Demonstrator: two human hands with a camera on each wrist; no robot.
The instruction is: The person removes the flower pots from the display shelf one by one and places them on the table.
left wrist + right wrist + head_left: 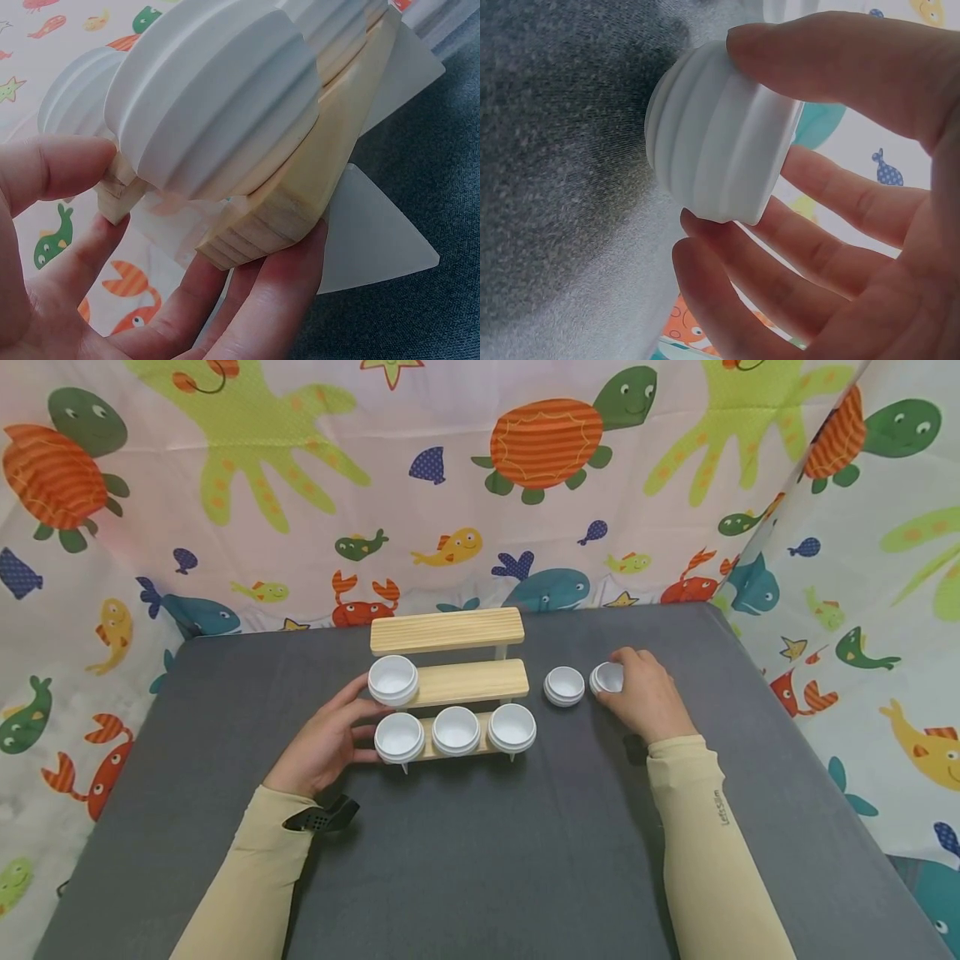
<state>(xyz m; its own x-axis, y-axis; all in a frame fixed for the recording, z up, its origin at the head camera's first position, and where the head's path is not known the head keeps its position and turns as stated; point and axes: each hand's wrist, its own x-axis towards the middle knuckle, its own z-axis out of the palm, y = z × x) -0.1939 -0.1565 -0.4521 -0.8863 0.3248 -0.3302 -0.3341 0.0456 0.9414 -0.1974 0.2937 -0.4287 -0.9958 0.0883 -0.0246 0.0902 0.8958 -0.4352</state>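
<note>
A three-tier wooden stand [472, 682] with clear supports stands on the grey cloth. Several white ribbed pots line its lowest board, the front left one [217, 97] large in the left wrist view. Another white pot [393, 680] sits at the left end of the middle board. My left hand [322, 747] grips the stand's left end, thumb and index at the middle board's end and other fingers under the lowest board. My right hand [651, 693] pinches a small white pot [716, 135] between thumb and fingers, right of the stand. Left of it is another white pot [564, 686].
The top board [447, 631] bears nothing. A grey cloth [480, 868] covers the table. Behind and to both sides hangs a white curtain [450, 502] printed with sea animals. A black strap [322, 815] sits at the left wrist.
</note>
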